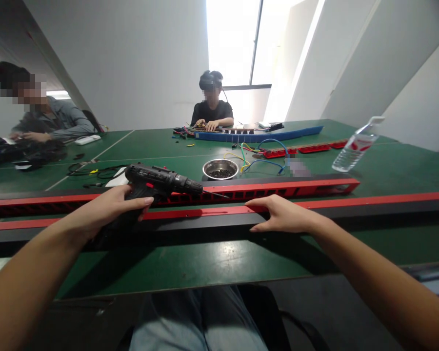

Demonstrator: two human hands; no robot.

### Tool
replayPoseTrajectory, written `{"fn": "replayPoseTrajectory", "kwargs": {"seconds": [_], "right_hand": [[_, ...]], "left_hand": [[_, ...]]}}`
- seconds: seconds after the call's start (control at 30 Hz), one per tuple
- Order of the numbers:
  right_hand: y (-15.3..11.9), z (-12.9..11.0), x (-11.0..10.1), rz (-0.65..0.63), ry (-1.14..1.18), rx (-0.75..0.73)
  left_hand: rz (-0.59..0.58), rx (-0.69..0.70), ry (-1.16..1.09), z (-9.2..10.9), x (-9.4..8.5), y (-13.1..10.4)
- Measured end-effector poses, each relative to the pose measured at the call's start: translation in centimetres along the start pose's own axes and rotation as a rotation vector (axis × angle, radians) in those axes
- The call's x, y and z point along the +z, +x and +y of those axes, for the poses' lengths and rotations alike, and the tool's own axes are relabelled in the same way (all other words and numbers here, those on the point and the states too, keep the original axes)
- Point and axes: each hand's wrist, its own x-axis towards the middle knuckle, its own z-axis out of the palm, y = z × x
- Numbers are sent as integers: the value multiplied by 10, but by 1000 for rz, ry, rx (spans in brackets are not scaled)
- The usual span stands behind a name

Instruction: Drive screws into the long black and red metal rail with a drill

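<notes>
My left hand point(126, 204) is wrapped round the grip of a black cordless drill point(164, 179), whose thin bit points right above the near rail. The lower part of the drill's handle is partly hidden behind the hand. My right hand point(278, 213) grips the near long red and black rail point(205, 219), thumb on the front face and fingers over the red top. Behind it lies a second red and black rail point(314, 186) with a row of square openings. Just past that rail sits a metal bowl point(220, 169) with small dark pieces inside.
A tilted plastic bottle point(356, 146) is at the right. Loose coloured wires point(245, 161) and red strips point(307, 148) lie beyond the bowl. Across the green table point(161, 146), a person point(212, 105) works at a blue strip point(256, 136); another person point(58, 117) sits far left.
</notes>
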Motion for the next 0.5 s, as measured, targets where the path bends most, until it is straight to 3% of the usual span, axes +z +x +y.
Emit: {"fn": "replayPoseTrajectory", "kwargs": {"seconds": [0.1, 0.27, 0.5], "right_hand": [[-12, 11, -6, 13, 48, 38], [-23, 20, -10, 41, 98, 95], [-25, 19, -12, 34, 159, 174]], "left_hand": [[-85, 23, -70, -5, 11, 8], [-117, 7, -383, -13, 32, 19], [-237, 45, -495, -29, 38, 24]]}}
